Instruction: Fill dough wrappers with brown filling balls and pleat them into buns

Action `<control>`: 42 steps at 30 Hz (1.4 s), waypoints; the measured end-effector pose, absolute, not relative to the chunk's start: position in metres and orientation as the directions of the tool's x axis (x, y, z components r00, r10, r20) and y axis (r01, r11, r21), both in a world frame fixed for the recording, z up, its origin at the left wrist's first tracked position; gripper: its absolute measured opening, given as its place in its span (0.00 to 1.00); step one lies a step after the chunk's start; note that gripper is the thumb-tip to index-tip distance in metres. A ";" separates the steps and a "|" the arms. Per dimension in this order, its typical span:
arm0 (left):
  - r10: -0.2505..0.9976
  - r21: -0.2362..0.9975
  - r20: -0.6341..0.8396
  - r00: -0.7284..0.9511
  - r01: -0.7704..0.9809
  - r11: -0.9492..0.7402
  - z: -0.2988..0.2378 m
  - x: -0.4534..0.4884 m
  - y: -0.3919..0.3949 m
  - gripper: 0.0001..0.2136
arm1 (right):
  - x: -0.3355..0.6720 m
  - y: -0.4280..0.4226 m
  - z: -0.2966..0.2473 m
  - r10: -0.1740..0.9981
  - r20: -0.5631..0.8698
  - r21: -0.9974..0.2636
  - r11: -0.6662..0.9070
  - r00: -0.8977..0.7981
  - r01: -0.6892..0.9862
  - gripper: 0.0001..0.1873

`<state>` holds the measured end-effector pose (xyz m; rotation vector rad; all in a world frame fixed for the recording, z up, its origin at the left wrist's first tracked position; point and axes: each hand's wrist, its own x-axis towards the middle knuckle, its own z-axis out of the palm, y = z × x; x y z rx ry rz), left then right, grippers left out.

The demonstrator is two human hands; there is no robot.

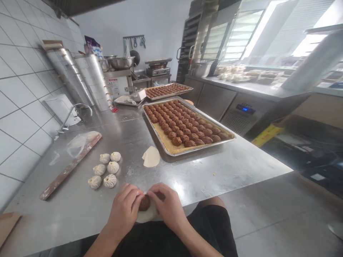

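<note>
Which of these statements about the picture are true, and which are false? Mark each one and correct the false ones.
1. The left hand and right hand hold a wrapper with a brown ball on it. True.
2. A loose piece of dough lies between the buns and the near tray. True.
3. There are nine buns. False: there are six.
4. The buns sit in the near tray. False: they sit directly on the table.
5. A second tray stands beyond the near tray. True.
6. The near tray holds nothing. False: it holds rows of brown balls.
</note>
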<state>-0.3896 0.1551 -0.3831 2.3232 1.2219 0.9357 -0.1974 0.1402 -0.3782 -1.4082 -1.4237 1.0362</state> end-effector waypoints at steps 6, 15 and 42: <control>0.793 0.530 0.371 0.483 0.591 -0.608 -0.381 -0.391 0.156 0.14 | -0.201 0.138 -0.379 0.991 0.100 -0.976 0.116 -0.092 0.183 0.11; 0.757 0.433 0.447 0.477 0.626 -0.649 -0.377 -0.383 0.157 0.07 | -0.186 0.144 -0.377 0.999 -0.021 -0.956 -0.008 -0.043 0.294 0.06; 0.757 0.459 0.413 0.506 0.603 -0.653 -0.371 -0.376 0.160 0.07 | -0.194 0.138 -0.375 0.998 0.063 -0.979 0.057 0.027 0.198 0.12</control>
